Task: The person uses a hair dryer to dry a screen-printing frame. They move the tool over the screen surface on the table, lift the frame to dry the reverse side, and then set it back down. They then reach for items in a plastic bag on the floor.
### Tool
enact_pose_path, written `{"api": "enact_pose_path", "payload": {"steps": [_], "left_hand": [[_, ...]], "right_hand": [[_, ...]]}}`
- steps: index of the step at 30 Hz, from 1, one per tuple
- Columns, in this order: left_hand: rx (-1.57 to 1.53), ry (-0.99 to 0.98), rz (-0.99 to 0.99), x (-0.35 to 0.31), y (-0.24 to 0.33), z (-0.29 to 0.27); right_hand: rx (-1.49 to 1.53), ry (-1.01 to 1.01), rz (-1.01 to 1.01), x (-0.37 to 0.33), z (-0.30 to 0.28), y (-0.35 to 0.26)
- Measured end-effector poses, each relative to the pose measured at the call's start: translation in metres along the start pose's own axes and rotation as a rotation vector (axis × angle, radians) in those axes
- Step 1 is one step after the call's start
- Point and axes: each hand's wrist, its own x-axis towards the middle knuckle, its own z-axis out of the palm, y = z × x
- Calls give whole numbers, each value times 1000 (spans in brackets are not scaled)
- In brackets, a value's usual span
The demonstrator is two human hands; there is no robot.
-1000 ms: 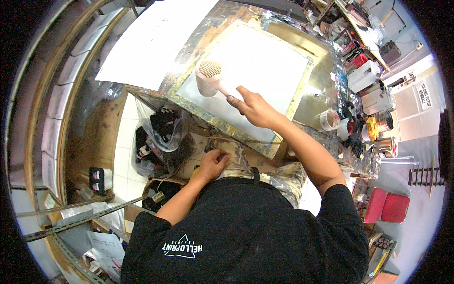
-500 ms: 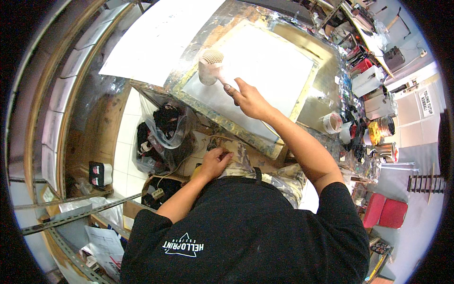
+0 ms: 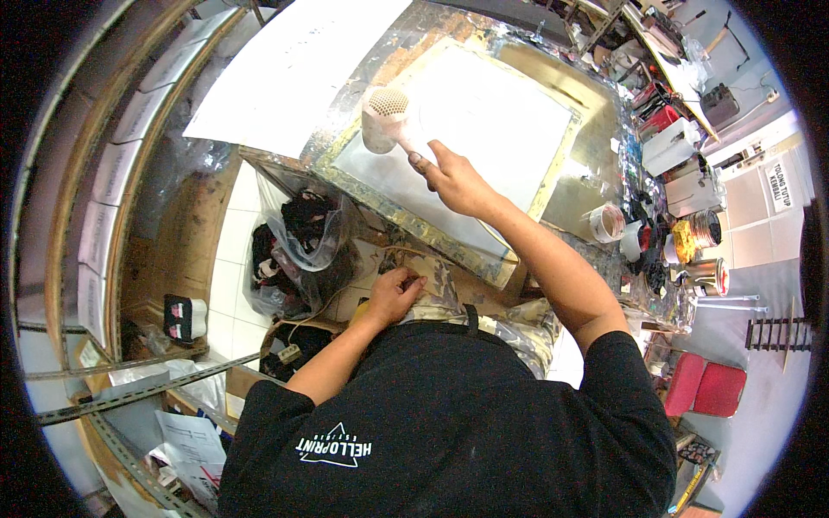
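My right hand [image 3: 459,183] is closed around the handle of a pale hair dryer [image 3: 378,134], its dotted rear grille facing up. The dryer is held over the left part of a screen printing frame [image 3: 406,218] with a worn, paint-stained border. Inside that frame the pale mesh [image 3: 492,112] is brightly lit. A cord hangs below the right hand, across the frame's near side. My left hand [image 3: 393,298] rests on my thigh in camouflage trousers [image 3: 439,289], fingers loosely bent and no object visible in them.
A large white sheet [image 3: 285,78] lies at the table's left. Tubs and cans, among them a white tub [image 3: 606,224], line the right side. Below the table's left edge stands a clear plastic bag [image 3: 302,250] of dark cloth. A red chair [image 3: 704,384] is at the right.
The hair dryer has tilted very slightly in my right hand over the screen frame. My left hand stays on the thigh.
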Motion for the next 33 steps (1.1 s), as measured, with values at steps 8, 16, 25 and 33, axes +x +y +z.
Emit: {"api": "enact_pose_path", "payload": {"steps": [8,16,25,33], "left_hand": [[-6,-7,-5,1,-3,2],[24,-28,-28,1,-2,1],[61,-8,-21,0,-2,2],[-19,-59,-137,0,6,-1]], "right_hand": [[-20,6,-21,0,1,2],[-43,15,-38,1,4,6],[-12,-8,-29,-3,4,-1],[0,-136,-3,-23,-10,-16]]}}
